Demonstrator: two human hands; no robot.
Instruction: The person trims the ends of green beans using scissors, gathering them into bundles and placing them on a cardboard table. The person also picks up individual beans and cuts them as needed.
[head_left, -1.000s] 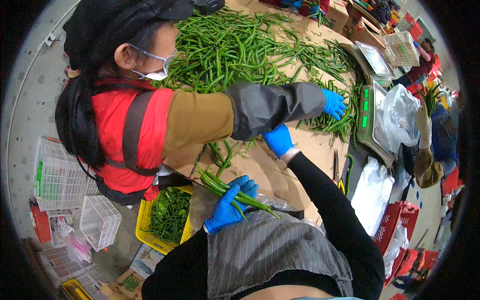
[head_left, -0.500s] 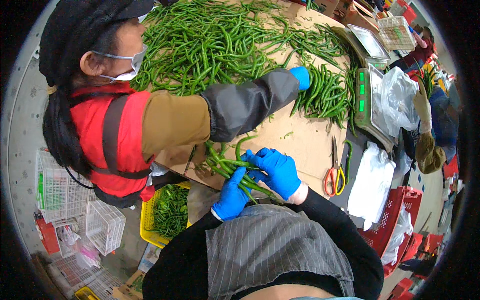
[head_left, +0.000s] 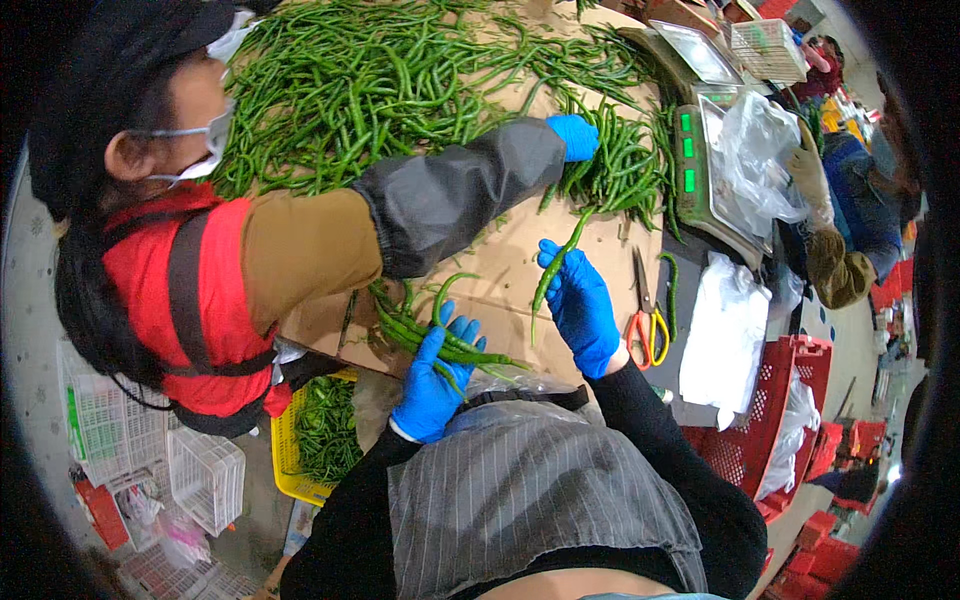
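Room: we stand in a workroom with a grey floor (head_left: pixel 257 482) and crates on both sides.
Table: brown cardboard covers the table (head_left: pixel 500 255) in front of us.
Right hand: our right hand (head_left: pixel 580 305), gloved in blue, pinches one long green chili pepper (head_left: pixel 563 262) between thumb and fingers, holding it slanted above the cardboard.
Left hand: our left hand (head_left: pixel 425 398), also in a blue glove, curls around a small bunch of chili peppers (head_left: pixel 462 354) at the table's near edge; at the bunch's far end we cannot tell which peppers are held and which lie on the table.
Scissors: just right of our right hand lie scissors (head_left: pixel 646 310) with red and yellow handles, a lone chili pepper (head_left: pixel 673 295) beside them.
Smaller pile: beyond our right hand is a pile of chili peppers (head_left: pixel 620 170), with a co-worker's blue-gloved hand (head_left: pixel 573 137) at its left side.
Big heap: farther left, loose chili peppers (head_left: pixel 360 90) spread widely.
Scale: a digital scale (head_left: pixel 690 165) with green lights stands right of the smaller pile, a clear plastic bag (head_left: pixel 765 155) on it.
White bags: flat white plastic bags (head_left: pixel 718 330) lie nearer us.
Yellow crate: down at our left, a yellow crate (head_left: pixel 286 445) holds more peppers.
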